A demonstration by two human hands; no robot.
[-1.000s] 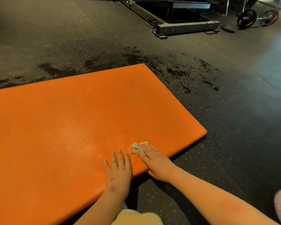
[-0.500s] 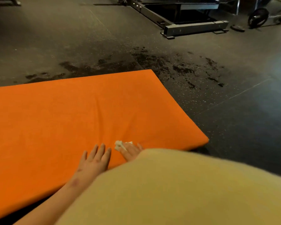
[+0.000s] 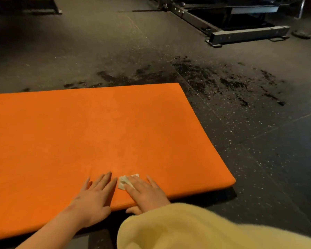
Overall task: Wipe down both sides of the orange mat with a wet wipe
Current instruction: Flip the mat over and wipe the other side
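A thick orange mat (image 3: 101, 133) lies flat on the dark gym floor and fills the left and middle of the view. My left hand (image 3: 95, 196) rests flat on the mat near its front edge, fingers straight and spread. Just to its right, my right hand (image 3: 145, 193) presses a small crumpled white wet wipe (image 3: 126, 180) onto the mat with straight fingers. Only the wipe's far end shows past the fingertips. A yellow sleeve (image 3: 196, 229) covers my right forearm.
Dark wet patches (image 3: 223, 81) mark the rubber floor beyond the mat's far right corner. A metal rack base (image 3: 248, 34) stands at the back right. Another frame foot (image 3: 48, 8) is at the back left. Bare floor lies right of the mat.
Both hands stay pressed on the mat's front edge with the wipe. The camera has pulled back, so the yellow sleeve hides less and more of the right hand shows.
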